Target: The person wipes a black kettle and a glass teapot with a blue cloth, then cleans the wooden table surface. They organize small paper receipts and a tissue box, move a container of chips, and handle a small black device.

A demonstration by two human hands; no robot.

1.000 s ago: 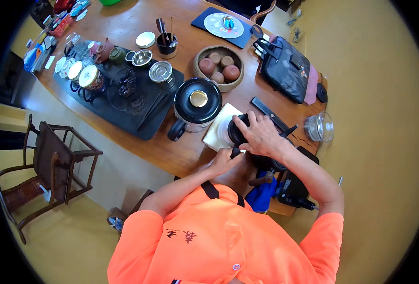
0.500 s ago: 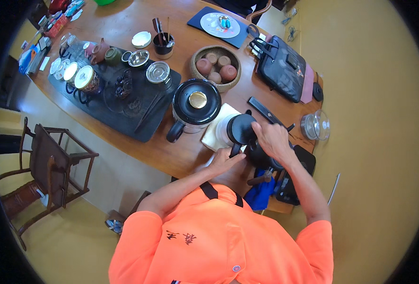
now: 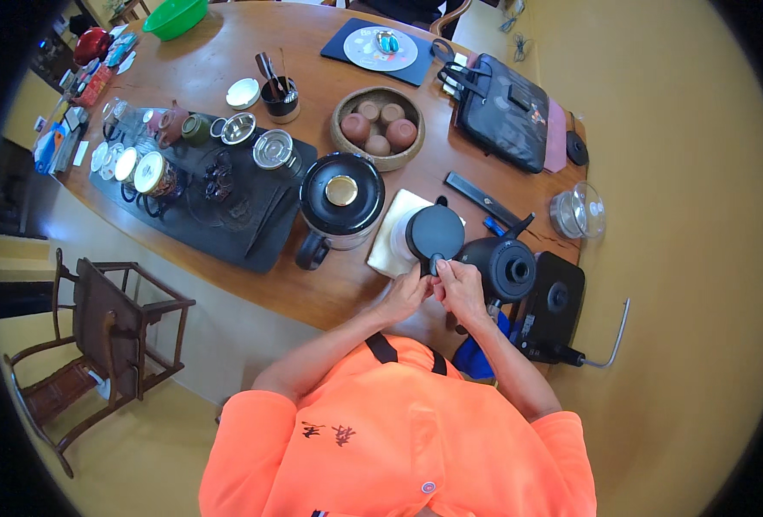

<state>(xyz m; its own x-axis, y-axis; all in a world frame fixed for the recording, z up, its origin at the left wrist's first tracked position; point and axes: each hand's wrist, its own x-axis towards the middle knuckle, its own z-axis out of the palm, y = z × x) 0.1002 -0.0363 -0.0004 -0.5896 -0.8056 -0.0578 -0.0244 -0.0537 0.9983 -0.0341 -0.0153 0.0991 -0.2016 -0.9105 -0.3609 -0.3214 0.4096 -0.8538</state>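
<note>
A small glass pot with a flat black lid stands on a folded pale cloth near the table's front edge. My left hand is closed round its black handle, which the fingers mostly cover. Close beside it, my right hand pinches the upper end of the handle, by the lid's near rim. Just right of that hand is a black kettle with a slim spout. A bigger glass kettle with a glossy black lid and gold knob stands left of the cloth.
On the left lies a dark tea tray holding jars and strainers. Behind the kettles sit a round bowl of cups and a black bag. A black heating base and a glass bowl stand along the right edge.
My right hand has come from the lid's right side down to the handle, beside my left hand. The left hand keeps its hold. The black kettle now shows more fully; the view has shifted slightly.
</note>
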